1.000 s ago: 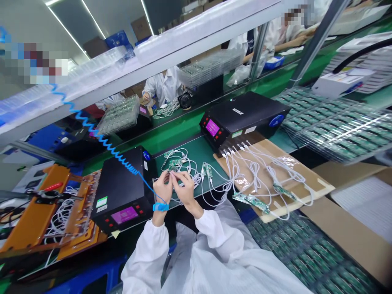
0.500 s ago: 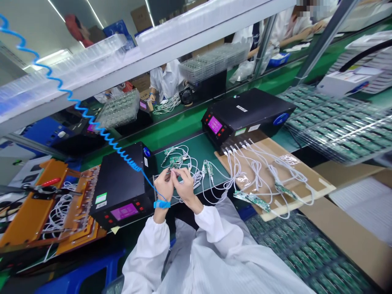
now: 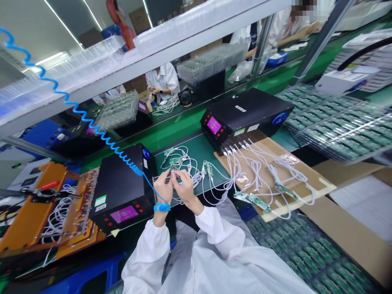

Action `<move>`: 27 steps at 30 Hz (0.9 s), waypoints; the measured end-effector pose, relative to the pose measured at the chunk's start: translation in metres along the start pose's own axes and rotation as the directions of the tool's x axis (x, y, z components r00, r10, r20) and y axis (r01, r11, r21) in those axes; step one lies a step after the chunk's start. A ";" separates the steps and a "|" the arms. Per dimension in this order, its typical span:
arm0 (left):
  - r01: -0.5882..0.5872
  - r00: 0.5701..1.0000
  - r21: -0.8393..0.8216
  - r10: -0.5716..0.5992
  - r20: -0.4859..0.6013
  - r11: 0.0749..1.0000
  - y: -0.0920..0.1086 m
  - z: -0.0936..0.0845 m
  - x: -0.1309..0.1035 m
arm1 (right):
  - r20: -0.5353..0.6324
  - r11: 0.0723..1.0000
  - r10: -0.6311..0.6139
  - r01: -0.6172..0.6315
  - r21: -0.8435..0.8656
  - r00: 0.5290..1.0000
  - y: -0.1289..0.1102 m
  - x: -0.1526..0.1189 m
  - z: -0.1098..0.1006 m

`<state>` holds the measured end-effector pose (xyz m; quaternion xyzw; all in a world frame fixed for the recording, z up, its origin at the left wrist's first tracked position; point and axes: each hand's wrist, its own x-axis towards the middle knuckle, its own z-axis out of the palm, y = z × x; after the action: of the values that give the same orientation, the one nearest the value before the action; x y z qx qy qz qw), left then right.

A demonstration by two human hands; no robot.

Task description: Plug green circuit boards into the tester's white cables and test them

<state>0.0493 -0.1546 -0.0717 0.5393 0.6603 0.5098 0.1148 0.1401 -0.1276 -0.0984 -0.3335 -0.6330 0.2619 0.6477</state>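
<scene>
My left hand (image 3: 163,190), with a blue wrist strap (image 3: 162,207) on its wrist, is closed in a pinch at a small green circuit board (image 3: 173,166). My right hand (image 3: 185,188) is closed too, its fingertips meeting those of the left. What the right fingers pinch is too small and hidden to make out. Just beyond the fingers lie more boards (image 3: 175,159) with white cables (image 3: 185,153). To the right of my hands, a pair of boards (image 3: 207,168) rests on the green bench, wired to white cables.
Black test boxes with purple screens stand at left (image 3: 122,185) and right (image 3: 248,112). A cardboard sheet (image 3: 260,163) carries cables and boards (image 3: 252,201). An orange fixture (image 3: 33,208) is far left. Board trays (image 3: 337,122) are stacked at right. A coiled blue cord (image 3: 107,141) hangs down. Co-workers sit opposite.
My hands stay nearly in place with fingertips together; a board shows more plainly at the left fingertips. Across the bench, a co-worker's hands have come together.
</scene>
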 end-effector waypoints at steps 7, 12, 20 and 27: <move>-0.152 0.983 -0.016 0.150 -0.104 0.988 -0.012 0.004 -0.001 | -0.004 0.992 -0.111 0.111 -0.064 0.994 0.000 0.003 0.000; -0.266 0.958 0.026 0.267 -0.106 0.964 -0.014 0.002 0.000 | -0.022 0.985 -0.159 0.157 -0.068 0.987 0.003 0.001 0.003; -0.050 0.989 -0.177 0.024 -0.146 0.983 -0.027 0.002 -0.003 | 0.280 0.973 -0.217 0.231 -0.019 0.935 0.007 0.011 -0.018; 0.136 0.949 -0.421 -0.240 -0.205 0.897 -0.027 0.022 -0.018 | 0.570 0.872 -0.062 0.323 -0.369 0.819 0.043 0.050 -0.057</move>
<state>0.0562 -0.1549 -0.1103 0.3685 0.6000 0.6849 0.1874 0.2033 -0.0678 -0.0983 -0.3187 -0.8637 0.1228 0.3707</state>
